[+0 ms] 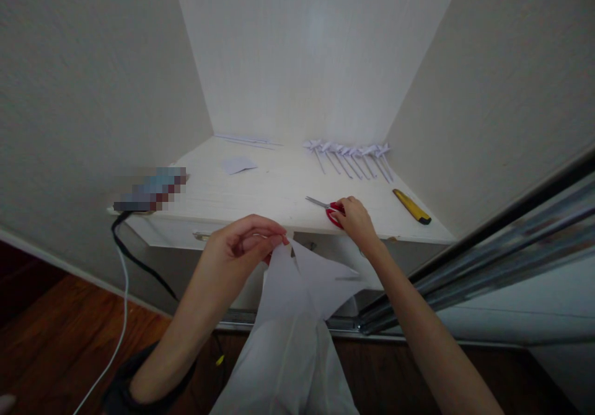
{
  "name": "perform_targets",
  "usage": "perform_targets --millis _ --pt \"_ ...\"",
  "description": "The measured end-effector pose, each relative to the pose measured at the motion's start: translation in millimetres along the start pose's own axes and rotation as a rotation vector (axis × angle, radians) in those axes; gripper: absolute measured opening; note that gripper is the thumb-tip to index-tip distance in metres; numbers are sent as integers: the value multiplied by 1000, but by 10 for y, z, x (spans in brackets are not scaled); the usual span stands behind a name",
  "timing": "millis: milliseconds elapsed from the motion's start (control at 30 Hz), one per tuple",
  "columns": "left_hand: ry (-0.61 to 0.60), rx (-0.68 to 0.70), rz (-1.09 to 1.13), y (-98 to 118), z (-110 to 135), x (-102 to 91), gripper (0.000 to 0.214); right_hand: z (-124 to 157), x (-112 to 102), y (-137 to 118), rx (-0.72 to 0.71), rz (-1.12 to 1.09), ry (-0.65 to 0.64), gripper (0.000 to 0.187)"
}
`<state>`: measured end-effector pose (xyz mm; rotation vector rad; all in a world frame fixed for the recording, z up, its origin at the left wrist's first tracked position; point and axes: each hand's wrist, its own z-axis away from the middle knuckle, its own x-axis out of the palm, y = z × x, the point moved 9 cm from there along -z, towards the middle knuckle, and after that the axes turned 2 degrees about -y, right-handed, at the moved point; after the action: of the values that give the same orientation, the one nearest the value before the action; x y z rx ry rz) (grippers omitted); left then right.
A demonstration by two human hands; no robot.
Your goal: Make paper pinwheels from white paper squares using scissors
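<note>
My left hand (248, 241) pinches the corner of a white sheet of paper (320, 279) between thumb and fingers, in front of the desk edge. A slit runs in from the held corner, and a dark line shows near the sheet's right corner. Below, the paper overlaps my light trousers, so its lower outline is hard to make out. At the desk's front edge, my right hand (356, 220) has its fingers closed on the red handle of a pair of scissors (320, 202). Their metal blades point left over the white desk top.
Several paper pinwheels (348, 152) on sticks lie in a row at the back. A yellow utility knife (411, 206) sits at the right. Behind on the left are thin paper sticks (248, 141) and a small paper piece (239, 165). A blurred-out device (151, 191) with a cable occupies the left corner.
</note>
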<state>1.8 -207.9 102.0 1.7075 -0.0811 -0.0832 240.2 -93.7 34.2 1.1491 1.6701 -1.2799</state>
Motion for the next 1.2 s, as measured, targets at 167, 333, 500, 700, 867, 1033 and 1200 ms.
perform_targets --millis 167,333,500,700,867,1033,1200 --pt "98 33 -43 6 -38 -153 3 77 -130 -119 -62 -224 33 27" --pt "198 83 -51 18 -72 -270 4 484 -324 -485 -249 -582 -147 70" --pt "244 93 -34 -34 -88 -289 9 846 -572 -814 -359 -1152 -295 53" --pt "226 39 130 -101 -39 -179 20 850 -702 -801 -132 -1014 -11 6" --pt "78 -135 297 -298 20 75 46 839 -845 -868 -110 -950 134 3" --pt "88 -294 206 -512 44 118 23 835 -960 -997 -189 -843 198 8" --pt "125 -282 175 -473 18 60 26 791 -976 -992 -154 -699 205 8"
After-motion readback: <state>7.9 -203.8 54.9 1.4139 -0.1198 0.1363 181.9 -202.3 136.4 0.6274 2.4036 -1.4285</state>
